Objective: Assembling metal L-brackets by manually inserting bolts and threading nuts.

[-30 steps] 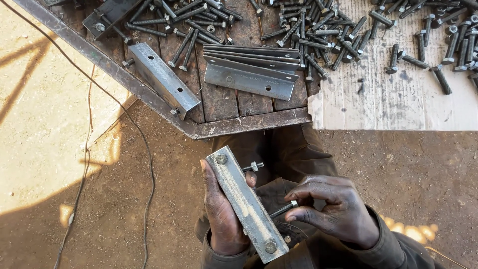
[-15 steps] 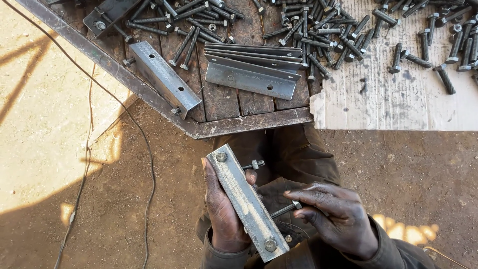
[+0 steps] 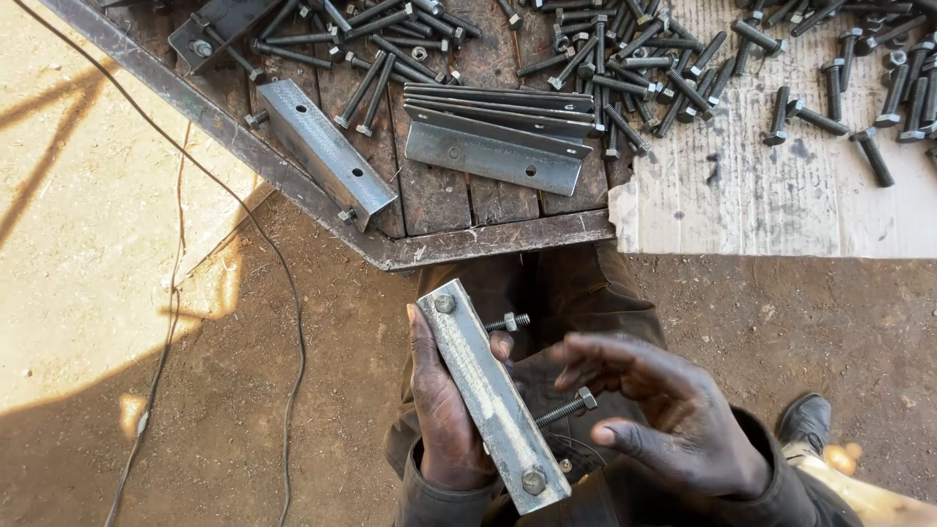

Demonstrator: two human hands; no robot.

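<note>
Head view is showing the left hand gripping a short steel angle bracket from beneath, held over the lap, slanting from upper left to lower right. Two bolt heads are sitting on its flat face, and two threaded shanks are sticking out on the far side: the upper bolt near the thumb, the lower bolt by the right hand. That hand is hovering with fingers spread and loosely curled, its fingertips just beside the lower bolt's nut. To my eye, keeping the bracket steady and the nut square to the thread is mattering most here. More brackets and loose bolts are lying on the counter.
</note>
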